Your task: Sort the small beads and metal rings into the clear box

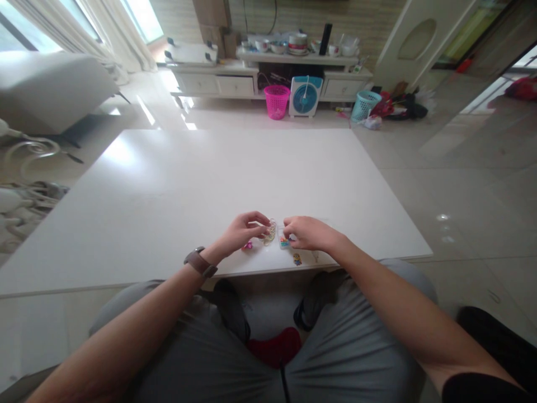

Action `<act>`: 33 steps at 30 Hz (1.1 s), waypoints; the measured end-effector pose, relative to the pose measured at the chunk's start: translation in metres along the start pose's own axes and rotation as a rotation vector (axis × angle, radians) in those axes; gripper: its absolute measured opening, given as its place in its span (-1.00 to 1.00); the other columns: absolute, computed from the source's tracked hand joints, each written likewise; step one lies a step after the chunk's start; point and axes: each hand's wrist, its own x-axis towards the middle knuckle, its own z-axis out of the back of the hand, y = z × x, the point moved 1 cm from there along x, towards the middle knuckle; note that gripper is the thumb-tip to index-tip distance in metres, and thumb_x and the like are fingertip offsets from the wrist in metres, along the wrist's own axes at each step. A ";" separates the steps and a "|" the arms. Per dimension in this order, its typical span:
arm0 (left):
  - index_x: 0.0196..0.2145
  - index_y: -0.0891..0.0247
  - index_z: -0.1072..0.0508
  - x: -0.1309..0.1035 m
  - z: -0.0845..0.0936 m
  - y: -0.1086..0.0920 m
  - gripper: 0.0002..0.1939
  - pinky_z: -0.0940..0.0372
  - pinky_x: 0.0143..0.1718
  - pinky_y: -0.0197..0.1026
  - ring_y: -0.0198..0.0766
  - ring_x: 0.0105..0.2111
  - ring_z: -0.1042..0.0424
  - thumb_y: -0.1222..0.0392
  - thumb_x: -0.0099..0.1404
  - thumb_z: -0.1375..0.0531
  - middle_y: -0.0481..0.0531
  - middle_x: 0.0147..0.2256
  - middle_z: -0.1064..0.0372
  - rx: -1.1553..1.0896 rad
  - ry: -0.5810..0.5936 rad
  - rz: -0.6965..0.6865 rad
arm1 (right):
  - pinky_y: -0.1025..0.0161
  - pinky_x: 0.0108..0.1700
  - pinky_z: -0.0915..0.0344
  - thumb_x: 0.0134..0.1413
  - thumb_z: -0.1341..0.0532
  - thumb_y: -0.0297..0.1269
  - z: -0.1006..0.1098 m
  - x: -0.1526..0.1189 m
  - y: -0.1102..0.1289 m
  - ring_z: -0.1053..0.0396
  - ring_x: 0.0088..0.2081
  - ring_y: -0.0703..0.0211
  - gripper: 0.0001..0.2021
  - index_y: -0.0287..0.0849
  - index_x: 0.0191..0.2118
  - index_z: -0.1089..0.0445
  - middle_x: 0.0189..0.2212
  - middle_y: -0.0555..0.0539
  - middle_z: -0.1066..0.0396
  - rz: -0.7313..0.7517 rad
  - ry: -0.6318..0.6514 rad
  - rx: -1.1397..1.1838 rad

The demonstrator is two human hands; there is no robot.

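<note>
My left hand (250, 226) rests over the table with its fingers curved and apart. Its fingertips touch or nearly touch a small heap of pale, gold-looking rings or loops (271, 234). Just below that hand lies a small bright pink piece (248, 245). My right hand (305, 232) has its fingers closed in a pinch at a small clear box (282, 229) with coloured pieces (285, 242) inside; what the fingertips hold, if anything, is hidden. Close to the table's front edge lie a small yellow-and-blue figure charm (297, 259) and a thin, pale metallic item (315, 256).
The white table (235, 173) reaches away from my lap. Beyond it on the floor stand a pink basket (277, 102), a blue box fan (306, 96) and a light blue basket (366, 106). A white cabinet (197, 83) carries dishes. A grey sofa (50, 92) is at left.
</note>
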 end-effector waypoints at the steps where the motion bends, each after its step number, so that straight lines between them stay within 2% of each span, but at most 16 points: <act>1: -0.29 0.31 -0.50 0.000 0.001 0.000 -0.75 -0.44 -0.19 -0.12 -0.17 -0.24 -0.51 0.11 0.12 -0.35 0.10 -0.26 -0.50 0.000 -0.008 0.000 | 0.30 -0.35 -0.07 0.02 -0.26 -0.40 0.000 0.000 0.000 -0.36 -0.32 0.20 -0.88 -0.18 -0.32 -0.56 -0.29 -0.09 -0.45 -0.010 0.008 -0.003; 5: -0.29 0.31 -0.49 0.001 0.004 0.000 -0.78 -0.45 -0.23 -0.13 -0.18 -0.26 -0.51 0.14 0.13 -0.33 0.09 -0.28 -0.50 -0.007 -0.034 -0.002 | 0.31 -0.32 -0.10 0.04 -0.26 -0.38 0.004 -0.002 -0.003 -0.37 -0.29 0.18 -0.83 -0.17 -0.22 -0.55 -0.25 -0.09 -0.46 -0.017 -0.002 0.017; 8: -0.29 0.31 -0.48 0.000 0.006 -0.002 -0.78 -0.45 -0.24 -0.14 -0.19 -0.27 -0.52 0.13 0.14 -0.32 0.09 -0.26 -0.49 -0.007 -0.038 -0.001 | 0.30 -0.31 -0.12 0.05 -0.23 -0.41 0.007 -0.005 -0.005 -0.38 -0.29 0.18 -0.82 -0.17 -0.23 -0.56 -0.26 -0.10 -0.48 -0.025 -0.003 0.015; 15: -0.29 0.30 -0.46 0.002 0.007 -0.002 -0.77 -0.43 -0.29 -0.19 -0.22 -0.29 -0.52 0.09 0.18 -0.29 0.06 -0.31 -0.48 0.034 -0.035 -0.013 | 0.28 -0.36 -0.08 -0.01 -0.20 -0.44 0.000 -0.005 -0.002 -0.41 -0.30 0.14 -0.74 -0.12 -0.21 -0.58 -0.28 -0.10 -0.52 -0.049 0.085 -0.004; 18: -0.28 0.29 -0.47 0.006 0.018 0.001 -0.77 -0.38 -0.36 -0.23 -0.26 -0.36 -0.49 0.07 0.20 -0.27 0.03 -0.37 -0.46 0.185 -0.047 -0.064 | 0.29 -0.35 -0.08 0.00 -0.19 -0.45 0.002 -0.005 0.000 -0.41 -0.28 0.15 -0.74 -0.14 -0.21 -0.57 -0.26 -0.11 -0.53 -0.043 0.070 -0.007; 21: -0.30 0.28 -0.51 0.008 0.037 0.005 -0.81 -0.34 -0.34 -0.23 -0.28 -0.37 -0.46 0.10 0.22 -0.24 0.04 -0.37 -0.48 0.494 -0.070 -0.113 | 0.30 -0.34 -0.08 0.02 -0.18 -0.46 0.007 -0.008 -0.001 -0.39 -0.29 0.18 -0.79 -0.17 -0.27 -0.56 -0.26 -0.11 -0.52 -0.034 0.031 0.002; 25: -0.31 0.25 -0.54 0.005 0.053 0.013 -0.80 -0.34 -0.30 -0.21 -0.22 -0.31 -0.46 0.09 0.17 -0.25 0.05 -0.32 -0.50 0.739 0.011 -0.045 | 0.29 -0.31 -0.09 0.08 -0.18 -0.42 0.009 -0.011 -0.004 -0.40 -0.28 0.17 -0.83 -0.17 -0.28 -0.54 -0.27 -0.10 -0.52 -0.039 0.016 0.027; 29: -0.28 0.22 -0.58 0.002 0.051 0.017 -0.73 -0.34 -0.29 -0.19 -0.16 -0.28 -0.46 0.11 0.02 -0.35 0.05 -0.29 -0.50 0.868 0.100 -0.009 | 0.28 -0.28 -0.10 0.12 -0.17 -0.38 0.008 -0.012 -0.005 -0.41 -0.24 0.13 -0.83 -0.17 -0.25 -0.53 -0.25 -0.12 -0.52 -0.046 0.021 0.037; 33: -0.35 0.25 -0.57 0.003 0.046 0.017 -0.86 -0.32 -0.33 -0.22 -0.21 -0.35 -0.47 0.16 0.12 -0.27 0.05 -0.39 -0.51 0.842 0.156 0.024 | 0.28 -0.28 -0.10 0.13 -0.17 -0.39 0.010 -0.012 -0.003 -0.41 -0.23 0.13 -0.82 -0.16 -0.24 -0.53 -0.24 -0.11 -0.52 -0.044 0.021 0.032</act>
